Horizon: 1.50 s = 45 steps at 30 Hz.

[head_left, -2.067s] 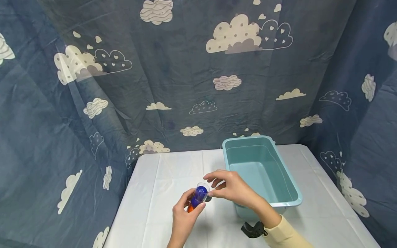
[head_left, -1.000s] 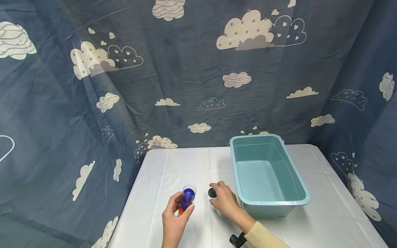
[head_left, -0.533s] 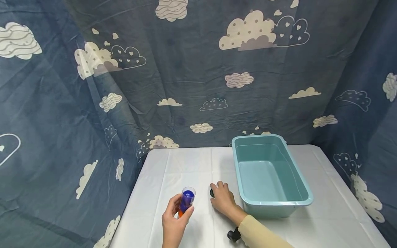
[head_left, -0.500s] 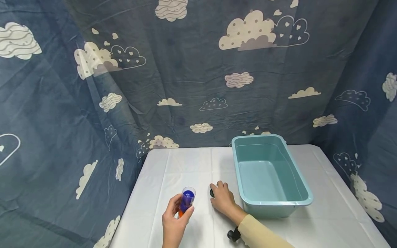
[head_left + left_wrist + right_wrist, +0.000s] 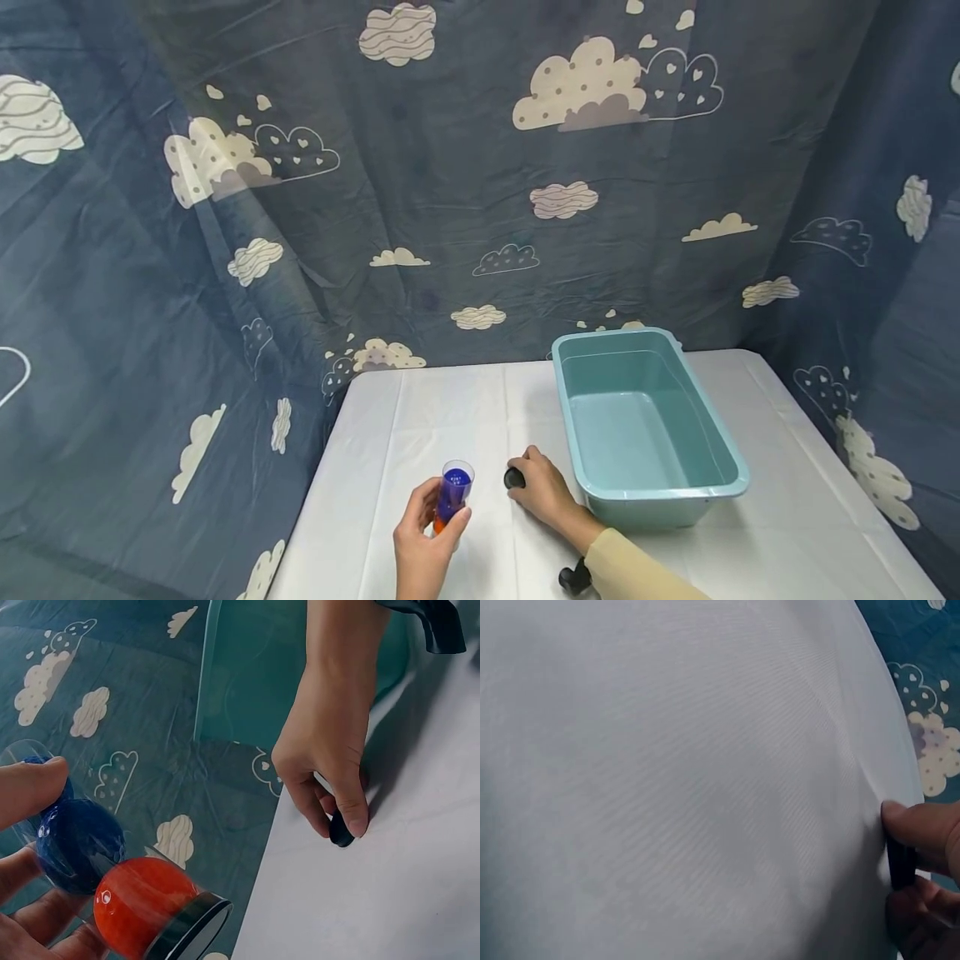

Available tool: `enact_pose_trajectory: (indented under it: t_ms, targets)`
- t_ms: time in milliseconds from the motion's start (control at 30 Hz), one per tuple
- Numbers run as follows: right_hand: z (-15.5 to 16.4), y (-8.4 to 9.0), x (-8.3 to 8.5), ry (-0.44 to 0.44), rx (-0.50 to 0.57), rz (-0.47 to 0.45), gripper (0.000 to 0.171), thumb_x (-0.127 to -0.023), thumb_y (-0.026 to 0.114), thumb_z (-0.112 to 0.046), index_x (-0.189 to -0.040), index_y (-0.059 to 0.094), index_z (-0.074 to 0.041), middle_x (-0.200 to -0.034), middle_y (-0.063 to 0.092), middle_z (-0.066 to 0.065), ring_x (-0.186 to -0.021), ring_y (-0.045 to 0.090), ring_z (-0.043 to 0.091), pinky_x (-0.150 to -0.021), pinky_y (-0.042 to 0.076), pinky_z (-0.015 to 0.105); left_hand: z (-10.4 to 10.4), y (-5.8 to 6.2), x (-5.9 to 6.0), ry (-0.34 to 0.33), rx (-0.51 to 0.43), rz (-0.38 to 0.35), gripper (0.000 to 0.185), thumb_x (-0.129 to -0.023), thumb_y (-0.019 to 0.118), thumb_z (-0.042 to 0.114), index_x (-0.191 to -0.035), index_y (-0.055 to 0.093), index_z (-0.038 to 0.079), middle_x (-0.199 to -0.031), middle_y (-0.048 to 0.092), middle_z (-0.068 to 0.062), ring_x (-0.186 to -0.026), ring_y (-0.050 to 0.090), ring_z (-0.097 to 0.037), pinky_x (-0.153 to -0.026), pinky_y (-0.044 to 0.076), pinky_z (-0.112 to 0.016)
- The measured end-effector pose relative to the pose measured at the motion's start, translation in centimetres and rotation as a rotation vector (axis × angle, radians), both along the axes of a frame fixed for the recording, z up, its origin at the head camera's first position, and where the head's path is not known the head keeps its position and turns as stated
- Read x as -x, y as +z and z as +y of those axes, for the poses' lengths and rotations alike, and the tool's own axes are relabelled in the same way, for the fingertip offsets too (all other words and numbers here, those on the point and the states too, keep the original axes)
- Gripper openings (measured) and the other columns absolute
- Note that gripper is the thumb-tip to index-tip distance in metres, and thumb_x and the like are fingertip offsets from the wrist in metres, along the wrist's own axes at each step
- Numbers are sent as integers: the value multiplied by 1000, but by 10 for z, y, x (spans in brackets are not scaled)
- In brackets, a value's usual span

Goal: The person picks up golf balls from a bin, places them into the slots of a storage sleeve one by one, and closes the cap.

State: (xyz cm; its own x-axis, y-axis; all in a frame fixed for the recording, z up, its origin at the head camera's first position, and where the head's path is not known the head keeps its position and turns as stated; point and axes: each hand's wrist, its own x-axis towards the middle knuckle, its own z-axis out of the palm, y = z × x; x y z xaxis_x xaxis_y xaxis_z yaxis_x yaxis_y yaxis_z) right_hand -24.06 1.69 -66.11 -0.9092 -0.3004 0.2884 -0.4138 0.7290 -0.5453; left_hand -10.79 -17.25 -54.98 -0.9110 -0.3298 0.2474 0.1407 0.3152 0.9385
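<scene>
My left hand (image 5: 426, 537) grips a clear plastic tube (image 5: 457, 492) near the front of the table, its top end uncovered. Inside the tube, the left wrist view shows a blue ball (image 5: 81, 846) with more blue behind my thumb, then an orange-red ball (image 5: 144, 904). A black cap (image 5: 180, 934) closes the tube's bottom end. To the right, my right hand (image 5: 549, 493) pinches a separate round black cap (image 5: 513, 478) between thumb and fingers, close over the white cloth. The right wrist view shows this dark cap (image 5: 901, 862) edge-on between the fingertips.
A pale teal plastic tub (image 5: 652, 493) stands right of my right hand, with nothing seen inside. A white cloth (image 5: 420, 400) covers the table. Dark blue cloud-print fabric (image 5: 420, 208) hangs behind and at both sides. A black strap piece (image 5: 574, 577) sits at my right wrist.
My right hand has moved from the tube's top down and right toward the table, with the black cap. The tube, tilted earlier, now stands more upright in my left hand.
</scene>
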Motion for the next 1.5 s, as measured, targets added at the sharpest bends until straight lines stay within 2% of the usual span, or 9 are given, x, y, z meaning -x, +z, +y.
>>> enact_pose_trajectory:
  t_ms: [267, 433, 633, 767, 1033, 1300, 1500]
  targets:
    - [8, -3, -5, 32, 5, 9, 40, -68, 92, -20, -99, 75, -3, -85, 51, -3, -73, 52, 9, -67, 49, 29, 3, -4, 1, 4, 7, -2, 50, -78, 89, 28, -122, 66, 25, -111, 71, 6, -98, 67, -10, -88, 53, -40]
    - [10, 5, -15, 49, 44, -21, 41, -67, 93, -21, -99, 75, -3, -86, 53, -1, -74, 54, 9, -67, 50, 30, 5, -6, 2, 9, 12, -13, 50, -77, 90, 26, -121, 66, 22, -110, 71, 4, -98, 68, -11, -88, 54, -38]
    - [10, 19, -26, 60, 82, -9, 38, -68, 91, -23, -100, 75, -8, -87, 58, -3, -74, 56, 9, -66, 49, 28, 6, -9, 2, 14, 10, -28, 50, -76, 90, 24, -120, 66, 20, -110, 72, 2, -99, 68, -13, -88, 54, -38]
    - [9, 35, -32, 90, 106, -7, 40, -70, 90, -23, -105, 75, -10, -86, 60, -5, -69, 52, 6, -62, 46, 23, 6, -11, 3, 14, 13, -33, 50, -76, 90, 25, -120, 66, 19, -110, 71, 1, -98, 68, -13, -88, 54, -40]
    - [6, 79, -44, 135, 136, -32, 48, -76, 87, -26, -121, 70, -22, -91, 60, -7, -72, 58, 13, -61, 44, 22, 8, -15, 5, -1, 3, -24, 51, -75, 91, 22, -119, 67, 20, -107, 72, 3, -97, 68, -13, -85, 55, -33]
    - [13, 121, -52, 180, 313, -71, 47, -79, 85, -17, -123, 69, -20, -94, 63, -3, -76, 65, 17, -65, 56, 26, 11, -17, 5, -19, -9, -30, 51, -74, 91, 19, -119, 67, 21, -104, 72, 4, -95, 68, -14, -82, 54, -31]
    - [22, 144, -52, 189, 429, -106, 44, -83, 84, -18, -124, 68, -26, -103, 66, -7, -81, 65, 16, -70, 57, 26, 16, -19, 7, -60, -19, -10, 50, -74, 91, 19, -118, 67, 21, -103, 72, 5, -93, 68, -14, -81, 54, -31]
